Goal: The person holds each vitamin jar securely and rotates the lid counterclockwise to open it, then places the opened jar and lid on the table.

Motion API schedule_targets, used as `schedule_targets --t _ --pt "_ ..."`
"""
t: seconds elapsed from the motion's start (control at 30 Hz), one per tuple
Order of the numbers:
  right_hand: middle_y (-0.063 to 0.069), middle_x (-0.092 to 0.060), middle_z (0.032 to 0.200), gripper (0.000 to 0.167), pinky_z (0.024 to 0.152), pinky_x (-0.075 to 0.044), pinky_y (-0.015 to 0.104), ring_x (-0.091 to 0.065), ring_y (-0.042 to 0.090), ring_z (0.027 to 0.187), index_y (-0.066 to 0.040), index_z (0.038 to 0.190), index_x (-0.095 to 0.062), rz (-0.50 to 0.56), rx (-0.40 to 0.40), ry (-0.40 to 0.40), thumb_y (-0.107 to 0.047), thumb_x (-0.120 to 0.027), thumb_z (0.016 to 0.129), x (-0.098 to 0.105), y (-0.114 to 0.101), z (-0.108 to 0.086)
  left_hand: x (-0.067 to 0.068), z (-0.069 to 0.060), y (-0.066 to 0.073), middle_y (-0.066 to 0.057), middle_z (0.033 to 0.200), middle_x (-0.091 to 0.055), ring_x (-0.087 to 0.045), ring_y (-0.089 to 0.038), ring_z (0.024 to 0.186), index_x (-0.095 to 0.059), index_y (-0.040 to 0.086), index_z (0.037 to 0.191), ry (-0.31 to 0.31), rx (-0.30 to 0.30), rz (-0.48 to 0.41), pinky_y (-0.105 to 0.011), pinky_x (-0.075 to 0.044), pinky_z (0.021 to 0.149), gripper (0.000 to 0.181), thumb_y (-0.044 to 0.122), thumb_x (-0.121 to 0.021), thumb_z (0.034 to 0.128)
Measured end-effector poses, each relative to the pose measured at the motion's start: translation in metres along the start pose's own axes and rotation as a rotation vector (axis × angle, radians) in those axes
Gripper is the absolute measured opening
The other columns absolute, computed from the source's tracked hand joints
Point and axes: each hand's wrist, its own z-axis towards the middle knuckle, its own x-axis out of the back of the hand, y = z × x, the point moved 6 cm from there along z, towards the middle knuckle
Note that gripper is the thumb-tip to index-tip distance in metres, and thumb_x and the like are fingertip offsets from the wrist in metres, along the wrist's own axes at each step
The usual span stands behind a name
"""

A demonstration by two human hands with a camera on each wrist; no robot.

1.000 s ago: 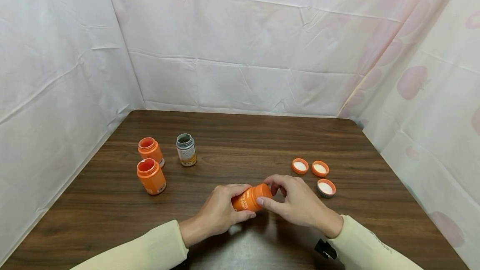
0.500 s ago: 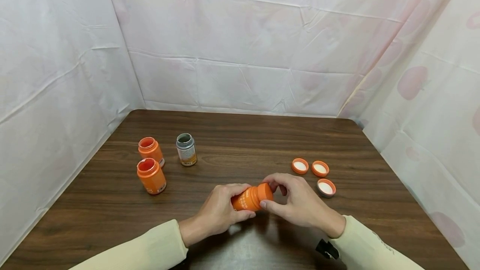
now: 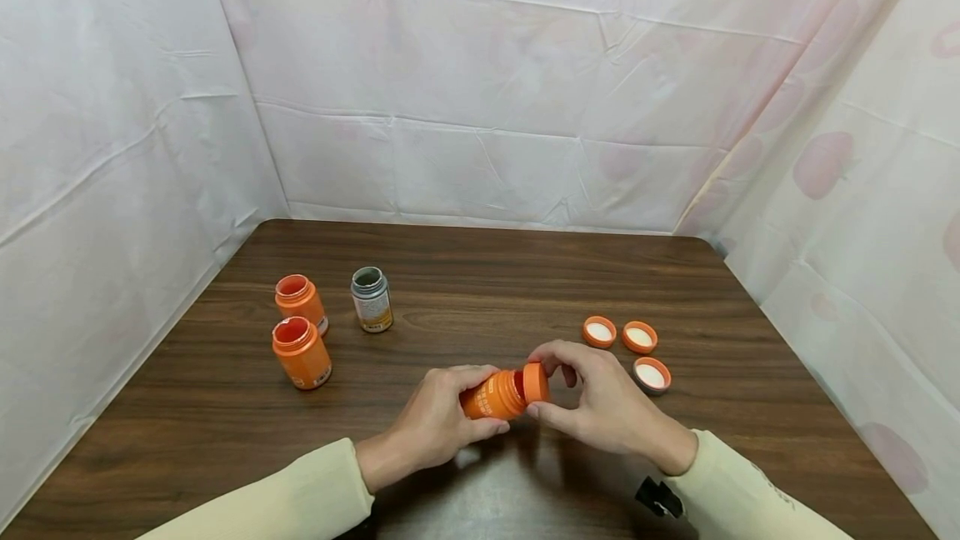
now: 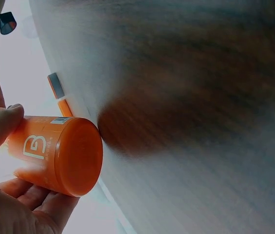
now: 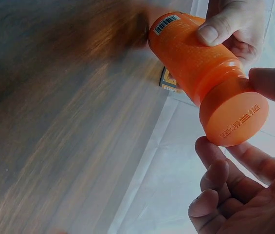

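Note:
My left hand (image 3: 438, 415) grips an orange bottle (image 3: 491, 397) around its body, tilted on its side just over the table. At the bottle's mouth, my right hand (image 3: 596, 398) pinches an orange cap (image 3: 536, 382) between thumb and fingers. The cap sits askew at the neck, with a gap showing the red inside of the mouth. In the left wrist view the base of the bottle (image 4: 81, 156) faces the camera. Raised lettering marks the top of the cap (image 5: 234, 119) in the right wrist view.
Two uncapped orange bottles (image 3: 300, 302) (image 3: 303, 357) and one uncapped grey bottle (image 3: 372, 302) stand at the left on the brown table (image 3: 480, 273). Three caps, two orange (image 3: 600, 332) (image 3: 640, 337) and one grey-sided (image 3: 652, 376), lie inside up beyond my right hand.
The orange cap has come away from the bottle's neck toward the right, pinched in my right hand. My left hand holds the bottle in nearly the same spot.

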Motion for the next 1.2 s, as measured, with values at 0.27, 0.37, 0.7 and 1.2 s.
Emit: schedule_targets --t 0.27,0.37,0.7,1.2 --pt "-0.019 -0.063 0.093 0.049 0.065 -0.044 0.024 -0.053 0.011 0.079 -0.029 0.112 -0.064 0.002 0.002 -0.002 -0.023 -0.094 0.073 0.002 0.002 0.0 0.001 0.0 -0.001 0.003 0.114 -0.073 -0.065 -0.007 0.092 -0.072 0.014 0.124 0.004 0.01 -0.022 -0.027 -0.054 0.08 0.05 0.02 -0.092 0.0786" --pt "-0.019 -0.063 0.094 0.049 0.066 -0.045 0.025 -0.053 0.01 0.08 -0.026 0.112 -0.063 0.003 -0.004 -0.007 -0.021 -0.093 0.073 0.003 0.004 -0.001 0.001 -0.001 -0.002 0.003 0.114 -0.073 -0.065 -0.007 0.092 -0.072 0.014 0.124 0.009 0.016 -0.024 -0.027 -0.054 0.081 0.05 0.02 -0.092 0.0786" --pt "-0.014 -0.061 0.087 0.053 0.064 -0.045 0.024 -0.056 0.015 0.073 -0.023 0.107 -0.06 0.002 -0.033 0.029 -0.024 -0.096 0.069 0.005 0.009 -0.002 0.002 -0.002 -0.004 0.0 0.117 -0.074 -0.067 -0.009 0.097 -0.072 0.012 0.125 0.046 0.026 -0.027 -0.03 -0.054 0.083 0.053 0.021 -0.093 0.0773" --pt "-0.011 -0.058 0.084 0.05 0.063 -0.043 0.024 -0.054 0.014 0.073 -0.022 0.106 -0.064 -0.012 -0.07 0.083 -0.027 -0.097 0.069 0.009 0.015 -0.006 0.005 -0.002 -0.005 -0.002 0.117 -0.074 -0.068 -0.011 0.098 -0.072 0.011 0.125 0.081 0.016 -0.022 -0.032 -0.054 0.084 0.054 0.028 -0.092 0.0779"
